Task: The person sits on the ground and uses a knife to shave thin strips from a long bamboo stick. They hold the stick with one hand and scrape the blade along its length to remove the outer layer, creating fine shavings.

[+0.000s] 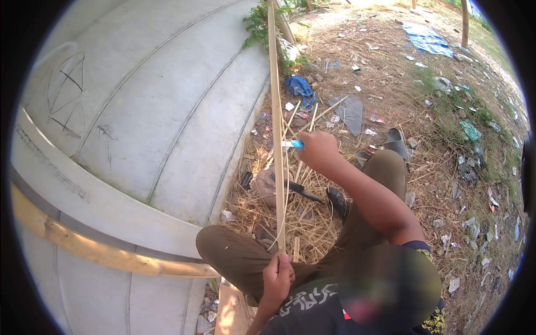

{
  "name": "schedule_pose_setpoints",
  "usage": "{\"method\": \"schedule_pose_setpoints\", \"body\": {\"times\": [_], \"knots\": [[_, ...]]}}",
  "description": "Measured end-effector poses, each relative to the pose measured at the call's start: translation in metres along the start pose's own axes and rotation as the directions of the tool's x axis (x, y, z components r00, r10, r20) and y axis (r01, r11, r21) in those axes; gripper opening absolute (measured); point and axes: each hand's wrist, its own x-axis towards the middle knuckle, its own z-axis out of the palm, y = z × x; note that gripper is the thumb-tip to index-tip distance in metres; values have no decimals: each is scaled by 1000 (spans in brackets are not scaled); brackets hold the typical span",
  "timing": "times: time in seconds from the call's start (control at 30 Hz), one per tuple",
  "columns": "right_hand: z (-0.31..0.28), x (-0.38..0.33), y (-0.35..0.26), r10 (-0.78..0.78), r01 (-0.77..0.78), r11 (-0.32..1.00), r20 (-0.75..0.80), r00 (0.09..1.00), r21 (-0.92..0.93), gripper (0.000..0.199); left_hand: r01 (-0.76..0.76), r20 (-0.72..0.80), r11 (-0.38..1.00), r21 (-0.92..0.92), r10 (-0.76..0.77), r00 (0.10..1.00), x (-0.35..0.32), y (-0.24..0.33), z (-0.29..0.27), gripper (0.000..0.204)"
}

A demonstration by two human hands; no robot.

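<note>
While the left hand (277,274) grips the near end of the long pale bamboo strip (276,128), its axis runs straight away from the body; the right hand (316,149), fisted on a blue-handled knife (294,144), meets it mid-length.

Sunlit outdoor ground (391,84) strewn with dry straw and litter beside a curved concrete wall (156,111).

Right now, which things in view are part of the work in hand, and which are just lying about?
In use:
- long bamboo strip, lower end gripped in the left hand
- blue-handled knife, held against the strip by the right hand
- shavings on the ground below

Lying about:
- blue cloth
- grey sheet
- blue tarp
- thick bamboo pole
- scattered litter
</note>
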Motion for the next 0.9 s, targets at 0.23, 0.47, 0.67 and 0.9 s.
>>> {"method": "schedule_pose_setpoints", "body": {"times": [0.23,0.47,0.67,0.9], "knots": [[-25,-9,-14,-333,364,931,-373,866,12,13,37,-55,998,-52,-40,998,2,-3,-5,38],[-21,11,1,-113,107,994,-441,890,-39,9,8,-13,996,94,-6,1000,1,-3,-10,34],[-42,37,57,196,-265,958,-429,882,-106,7,5,20,968,250,-10,1000,-16,-13,-23,37],[-47,16,34,175,-184,983,-304,937,-2,11,-32,11,987,156,31,999,-18,-3,-32,39]]}}
